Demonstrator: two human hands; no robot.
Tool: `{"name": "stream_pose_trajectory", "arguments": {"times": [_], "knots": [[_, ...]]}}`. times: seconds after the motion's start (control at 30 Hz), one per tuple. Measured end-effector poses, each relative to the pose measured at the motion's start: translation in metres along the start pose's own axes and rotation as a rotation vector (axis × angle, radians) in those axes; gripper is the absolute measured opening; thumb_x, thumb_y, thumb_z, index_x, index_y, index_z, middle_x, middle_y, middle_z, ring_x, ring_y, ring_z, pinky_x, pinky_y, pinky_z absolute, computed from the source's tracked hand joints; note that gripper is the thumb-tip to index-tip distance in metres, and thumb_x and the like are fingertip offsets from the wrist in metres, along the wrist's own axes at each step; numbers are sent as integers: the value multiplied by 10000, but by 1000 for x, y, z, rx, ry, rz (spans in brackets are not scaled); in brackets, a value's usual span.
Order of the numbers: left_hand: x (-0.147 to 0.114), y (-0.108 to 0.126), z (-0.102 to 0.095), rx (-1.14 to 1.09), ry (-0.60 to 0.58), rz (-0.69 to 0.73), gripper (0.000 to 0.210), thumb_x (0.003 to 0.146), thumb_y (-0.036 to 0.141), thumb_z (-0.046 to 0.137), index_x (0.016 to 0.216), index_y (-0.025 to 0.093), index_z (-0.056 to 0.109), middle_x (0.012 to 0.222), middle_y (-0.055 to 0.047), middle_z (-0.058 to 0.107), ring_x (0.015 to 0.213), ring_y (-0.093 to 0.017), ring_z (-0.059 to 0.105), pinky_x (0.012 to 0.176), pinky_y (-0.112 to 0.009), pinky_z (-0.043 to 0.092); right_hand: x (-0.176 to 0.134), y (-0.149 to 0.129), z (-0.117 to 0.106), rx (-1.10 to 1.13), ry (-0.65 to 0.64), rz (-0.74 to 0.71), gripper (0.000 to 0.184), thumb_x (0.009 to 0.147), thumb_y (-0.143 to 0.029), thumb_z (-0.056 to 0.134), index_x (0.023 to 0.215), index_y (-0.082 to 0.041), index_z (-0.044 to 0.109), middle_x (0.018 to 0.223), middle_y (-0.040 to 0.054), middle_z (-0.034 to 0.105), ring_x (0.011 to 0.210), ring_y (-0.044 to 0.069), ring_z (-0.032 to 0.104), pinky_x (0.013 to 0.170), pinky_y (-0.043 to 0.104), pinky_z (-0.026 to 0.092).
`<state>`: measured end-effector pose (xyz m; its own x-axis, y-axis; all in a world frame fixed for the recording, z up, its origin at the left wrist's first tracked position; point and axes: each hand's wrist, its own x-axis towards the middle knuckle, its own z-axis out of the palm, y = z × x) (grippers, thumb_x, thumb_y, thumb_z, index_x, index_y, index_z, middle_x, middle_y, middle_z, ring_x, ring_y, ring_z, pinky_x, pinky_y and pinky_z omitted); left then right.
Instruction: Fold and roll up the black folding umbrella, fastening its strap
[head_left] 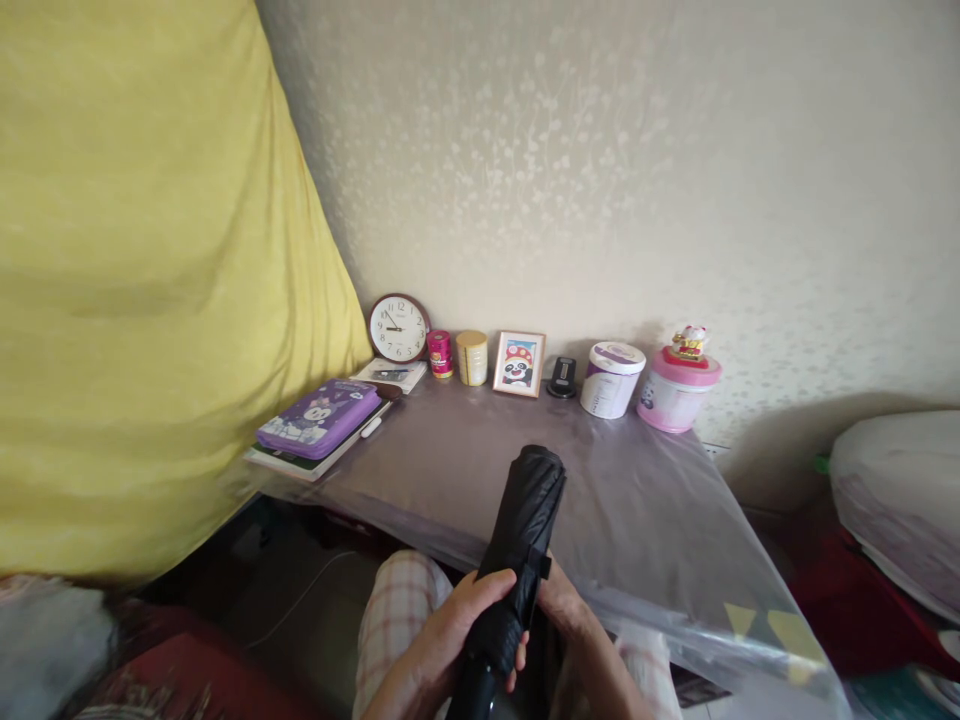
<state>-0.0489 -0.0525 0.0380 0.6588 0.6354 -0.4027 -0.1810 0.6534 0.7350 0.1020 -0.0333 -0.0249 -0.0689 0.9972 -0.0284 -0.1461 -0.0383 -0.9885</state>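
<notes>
A folded black umbrella [525,510] slants up from my lap over the front edge of the table, its handle toward me. My left hand [469,625] wraps round its lower part, with the thumb on top and fingertips showing on the right side. On the umbrella's right side, my right hand [559,595] is close to the strap; its fingers are mostly hidden behind the folded cloth, so what they grip does not show.
The table [442,450] has a plastic cover. A purple case [319,418] lies on books at the left. Along the wall stand a clock [399,328], a pink can [440,355], a yellow can [472,358], a panda picture [519,364], a white tub [613,380] and a pink tub [675,392].
</notes>
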Motion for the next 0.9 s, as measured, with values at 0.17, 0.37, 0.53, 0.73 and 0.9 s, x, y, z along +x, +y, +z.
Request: {"name": "stream_pose_trajectory", "arguments": {"times": [0.17,0.37,0.53,0.73,0.9], "knots": [[-1,7,-8,106,94,36,453,715,556,578,904,152,497,596,-3,599,458,-123,551,418,-227,441,3,-2,-4,46,-52,66,291,605,-424,714,611,-146,626,536,-17,564,475,85,465,518,222,405],[-2,10,-13,245,83,59,410,694,512,633,900,171,537,616,11,606,496,-133,592,423,-212,462,-2,-4,-10,22,-98,84,353,655,-486,680,663,-138,621,532,-38,531,443,57,430,483,197,357],[-2,7,-16,265,111,83,447,704,484,638,1005,179,511,624,25,597,480,-123,590,403,-195,458,-5,-6,-15,-7,-106,85,410,663,-534,667,646,-139,559,571,-40,533,439,45,430,462,183,344],[-4,7,-16,253,212,113,570,676,482,664,1107,193,430,631,41,584,424,-121,575,371,-194,432,-9,-2,-25,-35,-33,126,411,653,-534,680,642,-151,532,523,-62,497,406,49,412,417,186,319],[-3,8,-18,218,180,93,554,693,516,634,1098,191,439,585,40,581,457,-134,576,398,-212,444,-17,-14,-22,-21,13,102,382,660,-499,693,617,-157,528,503,-63,473,424,55,411,460,195,325]]}}
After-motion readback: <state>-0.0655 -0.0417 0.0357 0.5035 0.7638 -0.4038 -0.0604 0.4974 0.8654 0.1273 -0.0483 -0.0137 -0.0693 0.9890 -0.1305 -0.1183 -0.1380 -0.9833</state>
